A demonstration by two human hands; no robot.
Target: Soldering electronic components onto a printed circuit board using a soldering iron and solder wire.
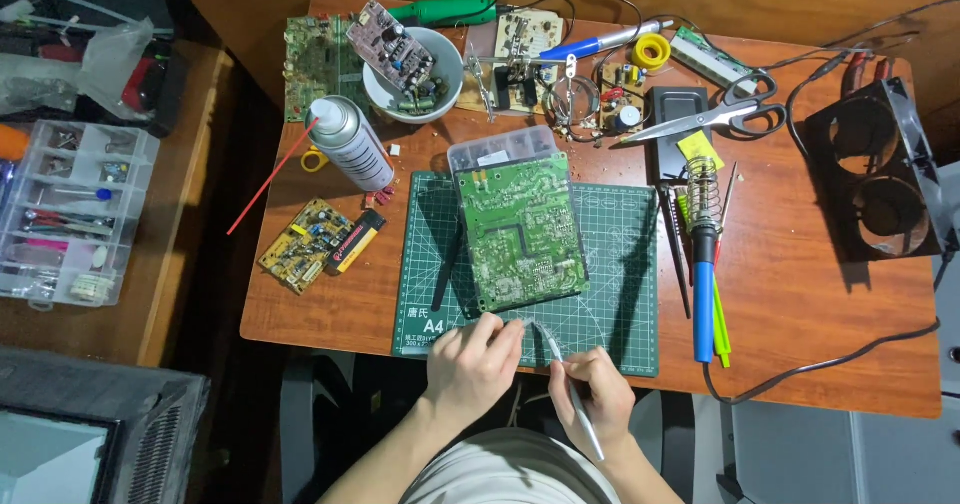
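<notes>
Right hand closed around slim tweezers; left hand fingers curled, touching the near edge of a green circuit board lying on a cutting mat.

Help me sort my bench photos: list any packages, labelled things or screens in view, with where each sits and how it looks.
Spray can: lying left of the cutting mat, white-grey with a red straw.
Cutting mat: table centre, green rectangle with white grid and printed corner marks, under the circuit board.
Labelled black part: on the yellow board at left, black with a red strip.
Compartment box: far left, clear plastic.
Screen: bottom left corner, pale, partly cut off.
</notes>
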